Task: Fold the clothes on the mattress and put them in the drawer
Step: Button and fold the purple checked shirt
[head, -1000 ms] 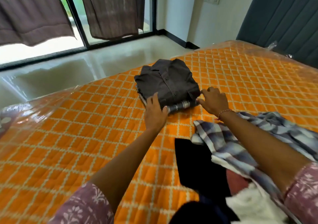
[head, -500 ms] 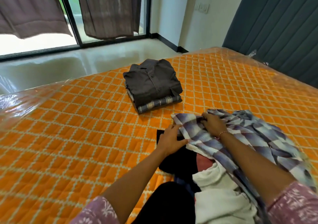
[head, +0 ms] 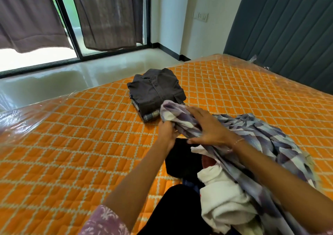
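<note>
- The orange quilted mattress (head: 72, 144) lies under a clear plastic cover, with a grey padded headboard (head: 281, 27) at its far right end.
- Beyond the mattress, brown curtains (head: 108, 14) hang in front of a black-framed glass door, and a pale glossy floor (head: 54, 85) runs up to the bed.
- A folded stack (head: 155, 90) sits near the far edge of the mattress — a dark grey shirt on top, collar pointing away towards the door, and a checked piece showing at its near edge.
- An unfolded heap lies near the person: a black garment (head: 182, 160) flat on the mattress, a white garment (head: 221, 197) bunched over it, and a bit of red between them.
- The plaid shirt (head: 261, 132), blue, purple and white, is draped across the heap; its long axis runs from the lower right up to the left, and its lifted end partly hides the near right corner of the folded stack.
- The left hand (head: 166, 132) grips the lifted end of the plaid shirt from below, fingers curled into the cloth.
- The right hand (head: 207, 126) lies over the same shirt just beside the left — its fingers wrap the bunched fabric, thumb underneath.
- The right forearm crosses over the white garment and hides part of the heap.
</note>
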